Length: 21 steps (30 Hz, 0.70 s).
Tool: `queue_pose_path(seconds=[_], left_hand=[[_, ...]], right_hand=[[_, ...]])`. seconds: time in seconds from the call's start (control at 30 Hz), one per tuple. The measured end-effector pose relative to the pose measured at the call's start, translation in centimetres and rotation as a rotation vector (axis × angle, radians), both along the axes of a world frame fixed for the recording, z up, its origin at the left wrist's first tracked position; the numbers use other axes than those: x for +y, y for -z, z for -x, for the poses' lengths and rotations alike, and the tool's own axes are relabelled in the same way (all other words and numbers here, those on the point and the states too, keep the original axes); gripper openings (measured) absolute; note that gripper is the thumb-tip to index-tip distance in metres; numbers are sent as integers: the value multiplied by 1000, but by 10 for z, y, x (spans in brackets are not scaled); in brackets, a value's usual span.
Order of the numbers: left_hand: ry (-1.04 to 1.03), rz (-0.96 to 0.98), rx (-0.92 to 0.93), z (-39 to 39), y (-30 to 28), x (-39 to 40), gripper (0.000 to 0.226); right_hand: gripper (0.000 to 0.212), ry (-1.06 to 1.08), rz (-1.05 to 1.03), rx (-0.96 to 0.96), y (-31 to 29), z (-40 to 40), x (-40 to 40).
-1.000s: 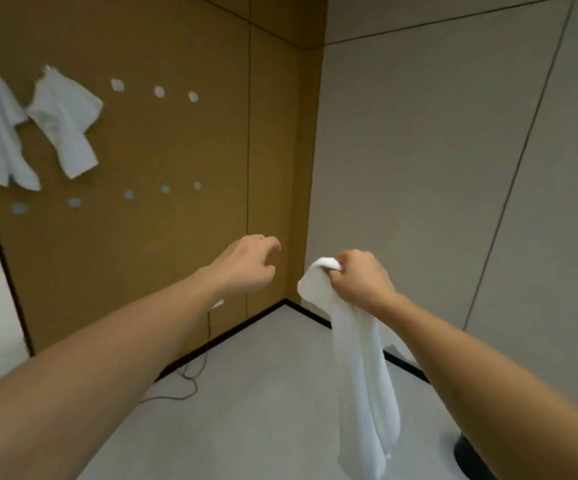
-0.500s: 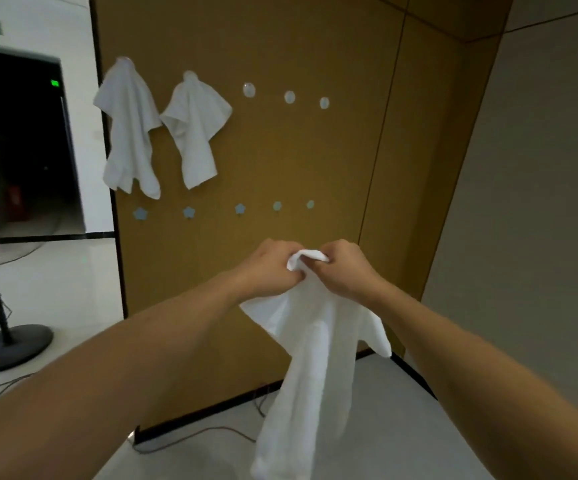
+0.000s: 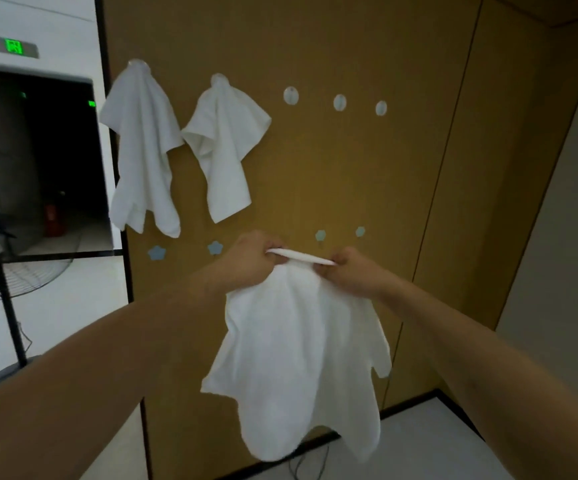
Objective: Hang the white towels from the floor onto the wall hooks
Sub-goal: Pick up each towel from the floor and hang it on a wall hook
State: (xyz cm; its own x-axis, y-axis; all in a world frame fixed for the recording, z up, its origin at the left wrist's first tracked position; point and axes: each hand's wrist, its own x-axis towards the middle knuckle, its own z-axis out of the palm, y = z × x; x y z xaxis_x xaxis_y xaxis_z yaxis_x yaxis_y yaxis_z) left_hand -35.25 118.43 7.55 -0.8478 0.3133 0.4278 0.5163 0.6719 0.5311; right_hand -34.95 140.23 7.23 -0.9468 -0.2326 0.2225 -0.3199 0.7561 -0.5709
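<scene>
A white towel (image 3: 298,362) hangs in front of the brown wall panel, its top edge stretched between my hands. My left hand (image 3: 253,263) pinches that edge at its left end and my right hand (image 3: 349,275) pinches it at its right end. Two more white towels hang from the upper row of hooks: one at the left (image 3: 142,150), one beside it (image 3: 225,147). Three round white hooks stand bare to their right: the nearest (image 3: 291,95), the middle (image 3: 339,102), the far one (image 3: 381,108). Below runs a row of blue flower-shaped hooks (image 3: 215,247).
A standing fan (image 3: 0,282) with a round base stands at the left before a dark doorway (image 3: 38,161). A grey wall (image 3: 557,254) meets the brown panel at the right. Cables (image 3: 306,465) lie on the pale floor at the panel's foot.
My view has swung left to face the hooks. My left hand took hold of the towel beside my right, and the two then drew apart, stretching the top edge.
</scene>
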Motion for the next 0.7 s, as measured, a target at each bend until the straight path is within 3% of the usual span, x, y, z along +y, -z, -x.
queue_pose_path(seconds=[0.2, 0.33, 0.5, 0.7], left_hand=[[-116, -1, 62, 104, -7, 4, 16], [-177, -26, 110, 174, -23, 18, 32], [-237, -32, 255, 259, -56, 37, 16], [-482, -36, 397, 338, -94, 37, 24]], right_hand=[[36, 23, -18, 167, 0, 119, 23], [30, -6, -57, 208, -14, 204, 42], [31, -34, 185, 173, -43, 301, 50], [22, -45, 41, 453, -96, 393, 38]])
